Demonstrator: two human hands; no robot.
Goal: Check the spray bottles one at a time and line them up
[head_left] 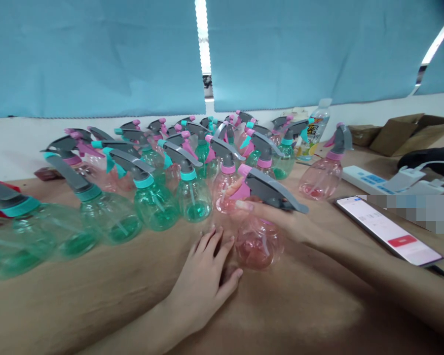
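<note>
Head view: right hand (281, 218) clamped round the neck of a pink spray bottle (259, 246), five o'clock from centre; left hand (202, 271), fingers apart, over the surface (107, 291) at the bottle's eight o'clock.

The right hand (281, 217) conceals the nearest pink spray bottle's (259, 246) neck, while the left edge crops the outermost green spray bottle (17, 241).

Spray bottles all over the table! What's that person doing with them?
The person's right hand is wrapped around the neck of a pink spray bottle, which stands on the table. The open left hand is low beside it; I can't tell if it touches the bottle. Green and pink bottles crowd behind and to the left. Another pink bottle stands to the right, near a phone.
</note>
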